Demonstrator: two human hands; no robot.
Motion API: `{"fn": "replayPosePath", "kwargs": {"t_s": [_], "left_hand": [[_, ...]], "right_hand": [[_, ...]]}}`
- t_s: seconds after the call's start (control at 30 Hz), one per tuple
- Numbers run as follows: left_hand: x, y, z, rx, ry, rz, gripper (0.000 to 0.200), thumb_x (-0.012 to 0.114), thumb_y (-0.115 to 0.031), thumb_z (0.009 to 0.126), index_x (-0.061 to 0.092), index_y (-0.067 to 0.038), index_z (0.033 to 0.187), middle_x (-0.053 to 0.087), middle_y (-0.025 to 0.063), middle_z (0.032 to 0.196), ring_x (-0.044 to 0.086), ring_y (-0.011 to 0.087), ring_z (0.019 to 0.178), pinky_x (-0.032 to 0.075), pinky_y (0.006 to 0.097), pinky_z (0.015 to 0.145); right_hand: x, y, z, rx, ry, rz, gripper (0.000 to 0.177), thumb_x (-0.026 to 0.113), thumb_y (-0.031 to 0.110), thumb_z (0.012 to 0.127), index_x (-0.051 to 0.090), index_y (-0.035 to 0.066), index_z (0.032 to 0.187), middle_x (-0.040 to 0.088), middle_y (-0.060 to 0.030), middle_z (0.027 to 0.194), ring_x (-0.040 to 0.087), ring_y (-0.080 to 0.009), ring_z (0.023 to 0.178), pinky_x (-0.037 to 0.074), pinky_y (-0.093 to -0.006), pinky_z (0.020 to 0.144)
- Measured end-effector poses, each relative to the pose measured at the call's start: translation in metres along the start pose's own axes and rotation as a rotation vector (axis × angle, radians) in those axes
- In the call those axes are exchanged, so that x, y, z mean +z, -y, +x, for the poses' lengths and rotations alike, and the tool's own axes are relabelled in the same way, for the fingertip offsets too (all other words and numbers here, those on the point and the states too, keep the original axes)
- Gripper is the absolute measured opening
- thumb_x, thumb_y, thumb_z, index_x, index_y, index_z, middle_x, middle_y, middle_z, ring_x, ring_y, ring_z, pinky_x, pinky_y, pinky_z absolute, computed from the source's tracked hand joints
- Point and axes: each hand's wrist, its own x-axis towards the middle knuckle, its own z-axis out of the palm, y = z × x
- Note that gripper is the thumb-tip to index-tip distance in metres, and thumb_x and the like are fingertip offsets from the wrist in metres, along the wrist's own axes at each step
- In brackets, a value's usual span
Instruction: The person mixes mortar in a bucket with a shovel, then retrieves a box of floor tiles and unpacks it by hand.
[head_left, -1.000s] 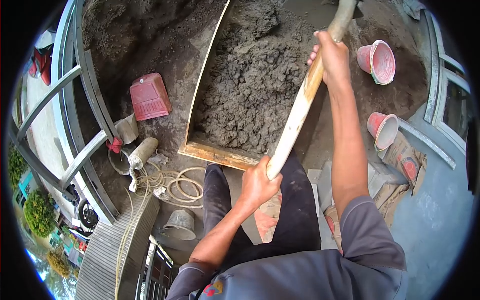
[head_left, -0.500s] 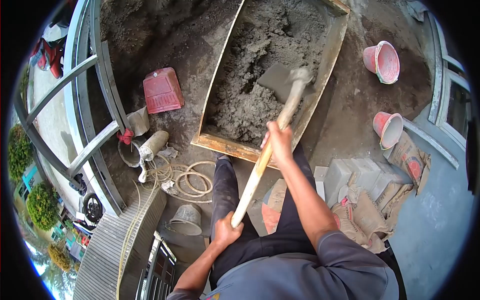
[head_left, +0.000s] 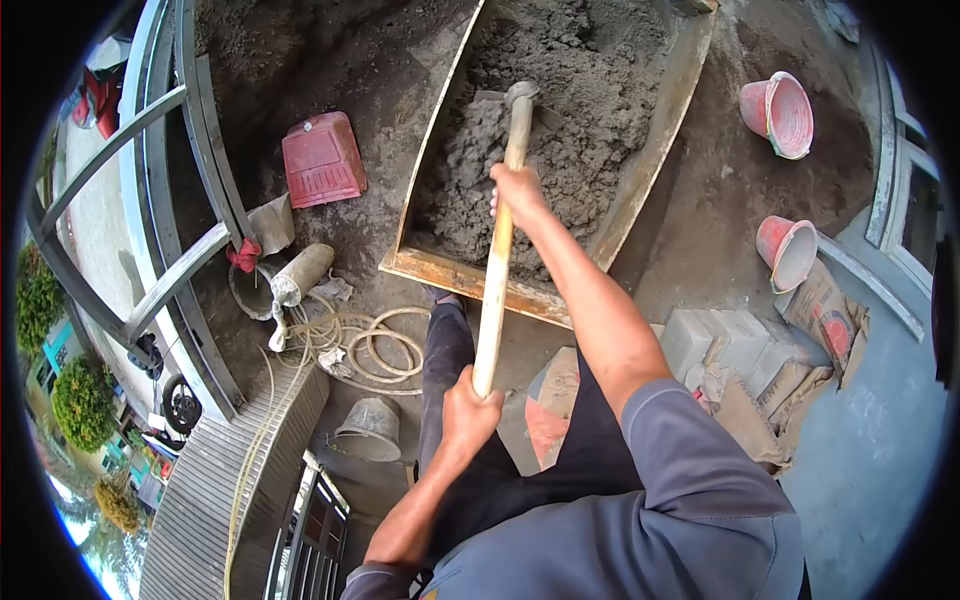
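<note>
My left hand (head_left: 470, 412) is wrapped around the lower end of the pale wooden handle of a hoe (head_left: 496, 300), close to my thighs. Farther up the same handle, my right hand (head_left: 519, 196) grips it below the head. The hoe's head rests in or just above wet grey mortar (head_left: 605, 130), and its blade is mostly hidden by the mix. That mortar fills a long wooden trough (head_left: 440, 272) in front of my feet.
Red buckets (head_left: 776, 114) stand right of the trough, with grey blocks (head_left: 700, 340) and torn cement bags (head_left: 745, 405) nearer me. To the left are a red plastic tub (head_left: 322, 160), a coiled hose (head_left: 385, 350), a grey bucket (head_left: 368, 430) and a metal frame (head_left: 180, 265).
The hoe's head has swung left and away from me through the mortar. My right hand has moved forward and left with it; my left hand has risen slightly.
</note>
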Motion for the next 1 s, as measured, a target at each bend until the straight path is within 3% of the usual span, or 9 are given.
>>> {"fn": "replayPosePath", "kwargs": {"t_s": [0.13,0.23,0.37,0.5,0.57,0.63,0.73,0.9,1.0], "left_hand": [[0.0,0.034,-0.068,-0.004,0.036,0.058,0.028,0.071,-0.016,0.079,0.06,0.002,0.097,0.067,0.0319,0.082,0.069,0.0495,0.087,0.057,0.0521,0.075],[0.022,0.031,-0.06,0.171,0.056,0.105,0.028,0.071,-0.014,0.078,0.063,0.003,0.098,0.067,0.0304,0.077,0.071,0.0474,0.08,0.057,0.0488,0.068],[0.053,-0.078,0.024,0.423,0.117,0.078,0.045,0.071,-0.018,0.079,0.062,0.005,0.117,0.07,0.0311,0.084,0.071,0.0475,0.084,0.058,0.0523,0.073],[0.079,-0.182,0.089,0.489,0.113,0.012,0.045,0.069,-0.019,0.079,0.064,0.003,0.118,0.07,0.0321,0.087,0.07,0.0497,0.087,0.056,0.0539,0.08],[0.085,-0.181,0.098,0.402,0.128,0.0,0.045,0.068,-0.019,0.079,0.065,0.003,0.118,0.07,0.0321,0.09,0.07,0.049,0.092,0.056,0.0524,0.082],[0.079,-0.117,0.082,0.279,0.109,0.011,0.037,0.069,-0.02,0.081,0.065,0.0,0.111,0.071,0.0314,0.091,0.071,0.0473,0.092,0.055,0.0544,0.082],[0.038,-0.018,0.03,0.135,0.149,0.05,0.041,0.07,-0.017,0.079,0.065,0.001,0.115,0.071,0.0303,0.093,0.071,0.047,0.094,0.056,0.0518,0.081],[-0.027,0.038,-0.075,-0.024,0.16,0.103,0.028,0.072,-0.019,0.077,0.064,0.001,0.095,0.068,0.0302,0.081,0.07,0.0476,0.083,0.058,0.0494,0.072],[-0.048,0.064,-0.095,0.095,0.103,0.23,0.026,0.072,-0.019,0.077,0.064,-0.001,0.094,0.068,0.0281,0.078,0.07,0.0474,0.079,0.057,0.0502,0.07]], "right_hand": [[-0.019,-0.023,-0.083,0.03,0.021,0.092,0.028,0.063,0.017,0.093,0.047,-0.002,0.106,0.053,-0.0062,0.065,0.055,-0.0182,0.046,0.052,-0.0354,0.039],[-0.059,0.024,-0.113,-0.068,-0.063,0.132,0.031,0.065,0.014,0.09,0.045,-0.003,0.108,0.055,-0.0062,0.065,0.055,-0.0165,0.045,0.051,-0.0333,0.038],[-0.14,0.174,-0.105,-0.465,-0.213,0.073,0.025,0.065,0.014,0.09,0.052,-0.005,0.1,0.055,-0.0052,0.065,0.053,-0.0143,0.046,0.051,-0.0304,0.04],[-0.212,0.257,-0.006,-0.511,-0.274,0.028,0.021,0.068,0.018,0.091,0.057,0.0,0.093,0.054,-0.005,0.073,0.053,-0.0147,0.055,0.052,-0.0331,0.051],[-0.212,0.226,0.038,-0.393,-0.319,-0.057,0.025,0.066,0.016,0.093,0.056,-0.007,0.097,0.056,-0.0073,0.072,0.055,-0.0182,0.054,0.055,-0.0361,0.05],[-0.188,0.12,0.067,-0.263,-0.256,0.005,0.026,0.067,0.018,0.094,0.057,-0.006,0.1,0.056,-0.0092,0.065,0.057,-0.022,0.048,0.053,-0.0411,0.043],[-0.12,0.022,0.012,-0.063,-0.258,0.167,0.021,0.065,0.016,0.093,0.056,-0.002,0.09,0.054,-0.0079,0.062,0.055,-0.022,0.043,0.048,-0.0406,0.037],[-0.059,-0.034,-0.112,-0.013,-0.151,0.187,0.023,0.062,0.017,0.093,0.047,0.002,0.101,0.053,-0.0073,0.063,0.054,-0.0198,0.043,0.049,-0.0385,0.038],[-0.052,-0.04,-0.146,0.013,-0.116,0.301,0.022,0.063,0.016,0.092,0.047,0.003,0.1,0.053,-0.007,0.064,0.054,-0.0197,0.044,0.049,-0.0378,0.039]]}}
